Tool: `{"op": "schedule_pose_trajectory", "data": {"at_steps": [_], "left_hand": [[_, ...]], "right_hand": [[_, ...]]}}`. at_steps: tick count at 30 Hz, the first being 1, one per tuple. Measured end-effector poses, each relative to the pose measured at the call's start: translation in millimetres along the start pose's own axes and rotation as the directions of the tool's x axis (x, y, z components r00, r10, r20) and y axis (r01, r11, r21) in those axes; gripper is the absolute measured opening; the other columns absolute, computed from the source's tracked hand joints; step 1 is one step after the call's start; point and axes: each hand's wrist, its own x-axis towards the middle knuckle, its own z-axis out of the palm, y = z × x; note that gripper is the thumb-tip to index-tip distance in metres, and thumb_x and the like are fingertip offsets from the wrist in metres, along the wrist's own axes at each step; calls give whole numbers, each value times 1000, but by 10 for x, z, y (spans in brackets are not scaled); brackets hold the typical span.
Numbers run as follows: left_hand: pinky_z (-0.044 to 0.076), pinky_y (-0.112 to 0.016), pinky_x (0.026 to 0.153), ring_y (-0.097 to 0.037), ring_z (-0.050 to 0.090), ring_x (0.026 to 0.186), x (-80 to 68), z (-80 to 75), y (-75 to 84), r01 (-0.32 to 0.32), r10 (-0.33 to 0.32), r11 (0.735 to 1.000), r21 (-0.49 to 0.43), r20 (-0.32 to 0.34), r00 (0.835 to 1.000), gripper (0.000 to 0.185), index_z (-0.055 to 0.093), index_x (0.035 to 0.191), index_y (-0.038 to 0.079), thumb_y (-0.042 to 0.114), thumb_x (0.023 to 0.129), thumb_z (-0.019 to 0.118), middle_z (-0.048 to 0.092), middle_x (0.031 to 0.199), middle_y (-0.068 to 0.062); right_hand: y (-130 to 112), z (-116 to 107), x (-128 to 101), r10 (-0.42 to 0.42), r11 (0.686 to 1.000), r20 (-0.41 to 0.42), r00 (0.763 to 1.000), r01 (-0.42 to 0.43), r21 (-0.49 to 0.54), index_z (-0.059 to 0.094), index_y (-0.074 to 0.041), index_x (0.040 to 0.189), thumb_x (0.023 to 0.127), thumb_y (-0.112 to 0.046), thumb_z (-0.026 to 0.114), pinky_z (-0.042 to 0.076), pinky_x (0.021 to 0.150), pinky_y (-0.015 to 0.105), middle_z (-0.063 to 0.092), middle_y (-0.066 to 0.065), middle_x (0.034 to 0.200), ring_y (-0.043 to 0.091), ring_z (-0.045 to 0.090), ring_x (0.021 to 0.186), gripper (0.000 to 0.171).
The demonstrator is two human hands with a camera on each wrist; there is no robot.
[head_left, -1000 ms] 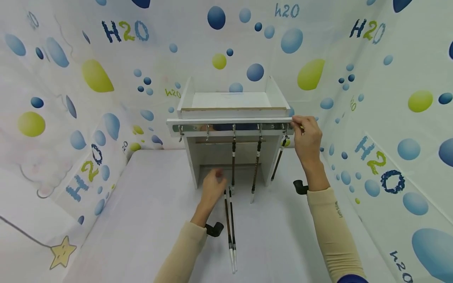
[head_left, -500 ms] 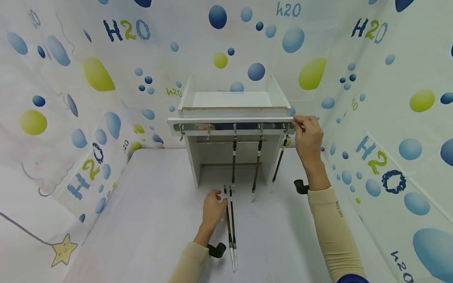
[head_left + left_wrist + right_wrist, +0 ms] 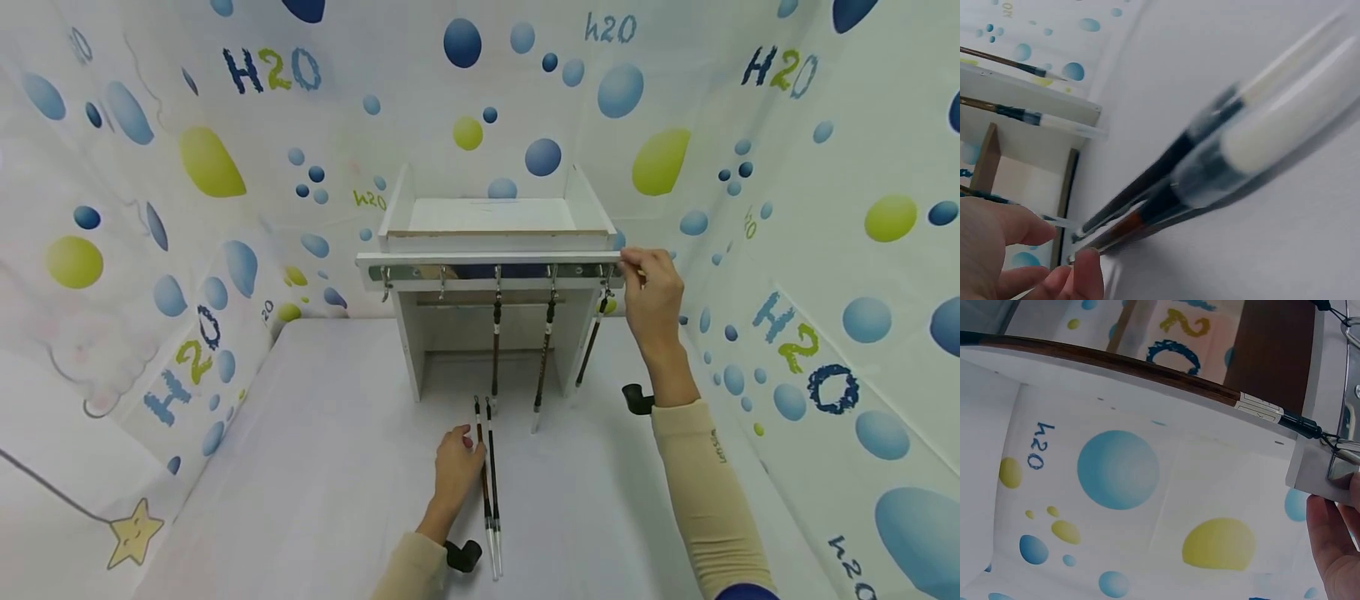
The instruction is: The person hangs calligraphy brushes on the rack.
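Two calligraphy brushes lie side by side on the white table: a brown-handled brush (image 3: 484,483) and a darker brush (image 3: 493,475), with clear caps over their tips. My left hand (image 3: 459,467) is beside the brown one, thumb and fingers apart around its handle; in the left wrist view a fingertip (image 3: 1088,269) overlaps that handle. My right hand (image 3: 654,287) pinches the right end of the white hook rail (image 3: 491,257). Three brushes hang by loops from its hooks: a middle brush (image 3: 496,350), another brush (image 3: 543,354) and a right-end brush (image 3: 592,342).
Behind the rail stands a white shelf unit (image 3: 408,350) with a tray-like top (image 3: 487,217). Two bare hooks, an outer hook (image 3: 386,283) and an inner hook (image 3: 442,283), are on the rail's left. Patterned sheets (image 3: 300,208) surround the table (image 3: 322,467).
My left hand has come down from in front of the shelf to the brushes on the table, its fingers now beside the brown handle. The right hand stays at the rail's end.
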Motion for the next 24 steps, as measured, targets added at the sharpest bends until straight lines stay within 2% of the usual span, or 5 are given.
{"op": "schedule_pose_trajectory", "data": {"at_steps": [8, 20, 24], "left_hand": [[43, -23, 56, -14, 52, 70, -59, 83, -87, -7, 7, 1000, 9, 12, 1000, 38, 64, 119, -9, 12, 88, 70, 61, 86, -9], [50, -31, 58, -18, 58, 72, -54, 120, -71, -22, 21, 998, 52, 20, 1000, 36, 66, 113, -11, 10, 84, 73, 63, 90, -15], [52, -32, 58, -20, 60, 72, -66, 137, -65, -45, 44, 996, 75, 20, 999, 35, 67, 110, -12, 9, 83, 74, 63, 89, -16]], "right_hand": [[-5, -3, -8, 7, 1000, 3, 1000, -7, 5, 70, 4, 116, 98, -7, 61, 57, 91, 37, 64, 20, 112, 30, 67, 104, 24], [-18, -5, -4, 9, 1000, 4, 1000, -9, -3, 70, 4, 116, 98, -7, 61, 57, 91, 38, 64, 20, 111, 29, 67, 104, 23], [-14, -4, -6, 4, 1000, -2, 1000, -4, -2, 70, 4, 115, 98, -7, 61, 57, 90, 37, 64, 20, 110, 30, 67, 102, 22]]}}
